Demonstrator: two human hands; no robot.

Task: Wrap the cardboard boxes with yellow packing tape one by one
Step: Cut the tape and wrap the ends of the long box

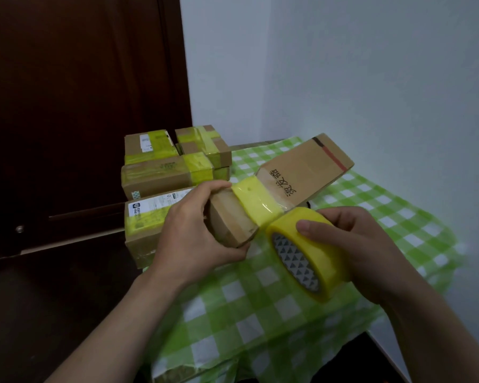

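While the long cardboard box (302, 172) is held above the table (260, 313), its far end points to the far right toward the pale wall (357, 78), with open air between that end and the wall. The table carries a green-and-white checked cloth that hangs over the near edge; bare cloth lies open below, near and right of the hands. A stack of taped boxes (161, 172) occupies the far left of the table, just beside a dark brown door (80, 92), and the nearest box of the stack sits just behind the left hand (194, 230). The left hand grips the near end of the long box, fingers curled over the top and thumb underneath. The right hand (351, 244) holds the roll of yellow tape (307, 252), thumb pressed on its outer face and fingers curled behind it; the roll touches the box's lower edge. The box is narrow, brown and tilted, with black printed characters on its upper face and a red and black stripe near its far end. A yellow tape band (257, 201) encircles it next to the left hand. The near end looks crumpled.
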